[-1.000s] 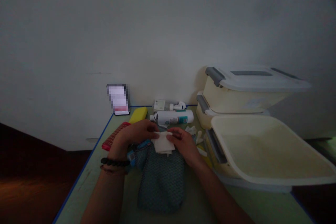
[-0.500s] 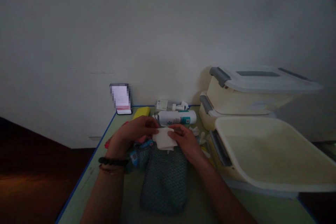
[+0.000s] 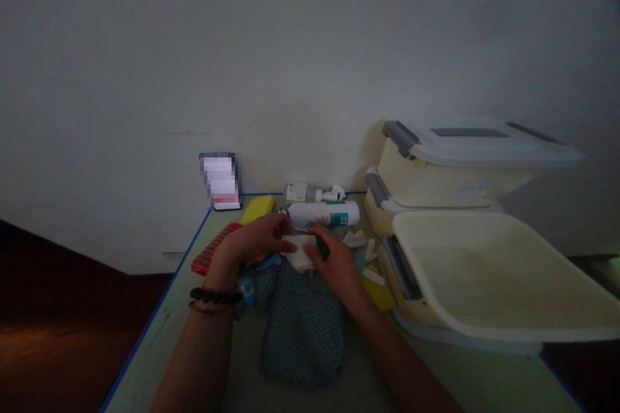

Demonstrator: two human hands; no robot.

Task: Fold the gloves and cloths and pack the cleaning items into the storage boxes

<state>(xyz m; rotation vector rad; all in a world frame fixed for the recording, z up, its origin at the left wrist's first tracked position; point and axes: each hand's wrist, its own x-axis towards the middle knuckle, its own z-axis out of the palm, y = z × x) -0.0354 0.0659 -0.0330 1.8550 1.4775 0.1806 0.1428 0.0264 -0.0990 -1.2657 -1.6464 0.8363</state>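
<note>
My left hand (image 3: 266, 235), with dark beads at the wrist, pinches the left edge of a small white folded cloth (image 3: 301, 257). From the other side my right hand (image 3: 336, 264) grips it, thumb on top and fingers behind. The folded cloth is held over a teal textured fabric (image 3: 305, 335) that lies on the table. Beside my left wrist sits a crumpled part of similar fabric with a blue label (image 3: 246, 290). A red patterned item (image 3: 213, 251) is partly hidden behind my left forearm.
A phone (image 3: 223, 181) leans on the wall. Along the back lie a yellow block (image 3: 258, 208), a white cylindrical bottle (image 3: 317, 213) and a clear spray bottle (image 3: 298, 191). At right are stacked lidded boxes (image 3: 436, 174) and an open cream bin (image 3: 465, 329). Yellow item (image 3: 380, 293) nearby.
The white cloth is tilted and more covered by my right hand, whose thumb has moved left across it. The view has shifted slightly.
</note>
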